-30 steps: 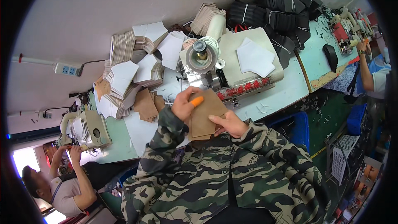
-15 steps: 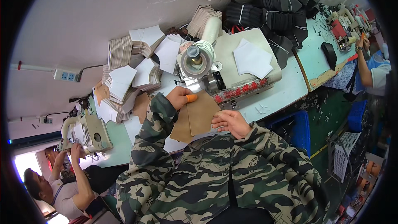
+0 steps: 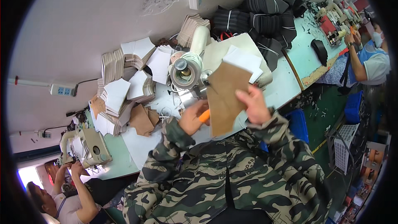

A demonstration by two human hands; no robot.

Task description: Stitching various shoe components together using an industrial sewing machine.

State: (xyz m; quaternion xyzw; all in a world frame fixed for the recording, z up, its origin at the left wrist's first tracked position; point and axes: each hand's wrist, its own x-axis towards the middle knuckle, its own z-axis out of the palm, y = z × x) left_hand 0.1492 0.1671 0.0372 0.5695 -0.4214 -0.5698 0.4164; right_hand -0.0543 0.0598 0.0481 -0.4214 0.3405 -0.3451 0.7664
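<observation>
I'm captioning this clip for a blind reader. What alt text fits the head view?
Two hands in camouflage sleeves hold a brown cut piece above a pale green table: the right hand grips its edge, and the left hand holds an orange tool against it. A sewing machine and stacks of white and brown pieces lie behind.

Cut panel (image 3: 226,99): between left hand (image 3: 191,118) and right hand (image 3: 253,107). Sewing machine (image 3: 186,74): just beyond left hand. Stacked pieces (image 3: 124,87): well left, on the table (image 3: 282,87).

Pale green bench (image 3: 124,159) carries stacked cut pieces (image 3: 120,95).
</observation>
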